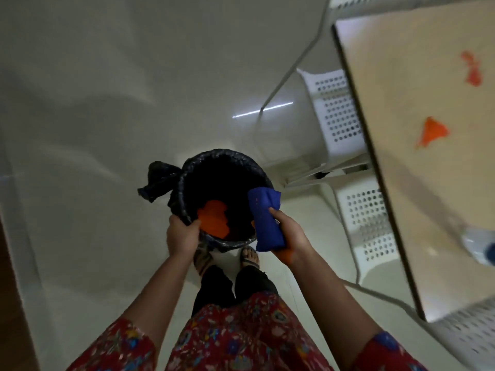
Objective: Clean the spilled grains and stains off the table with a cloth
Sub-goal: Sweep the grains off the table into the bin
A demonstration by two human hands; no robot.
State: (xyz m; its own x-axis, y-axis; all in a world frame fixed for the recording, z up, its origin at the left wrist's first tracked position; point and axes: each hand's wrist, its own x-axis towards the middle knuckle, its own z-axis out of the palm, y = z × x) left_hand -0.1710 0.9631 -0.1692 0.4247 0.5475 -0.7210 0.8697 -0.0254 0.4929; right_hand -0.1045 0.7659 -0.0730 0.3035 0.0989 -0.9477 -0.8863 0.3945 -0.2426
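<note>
A view from above, looking down past a red patterned garment at two bare arms held out over a bin (184,180) lined with a black bag, standing on a pale floor (93,116). To the right, a beige tabletop (401,210) runs along the frame edge, with white perforated chairs (340,111) tucked beside it.

The task appears to be partway done. An orange mass (214,220), seemingly collected spill, is seen inside the bin, so some of the mess is judged to have been carried away. Two orange patches are left on the tabletop: a smeared one (472,70) near the far end and a triangular one (431,131) closer in. These remain to be wiped. Whether they are grains or stains cannot be told, as the picture is blurred. A clear bottle with a blue cap (479,246) lies at the tabletop's near edge.

The blue cloth (265,220) is held in the right hand (289,234), over the bin's right rim and well apart from the tabletop. The right fingers (276,212) are closed around the folded cloth, and an orange smear is visible under the palm. The left hand (182,234) is closed on the bin's near rim, its fingers (194,223) hooked over the bag edge, apparently steadying it.
</note>
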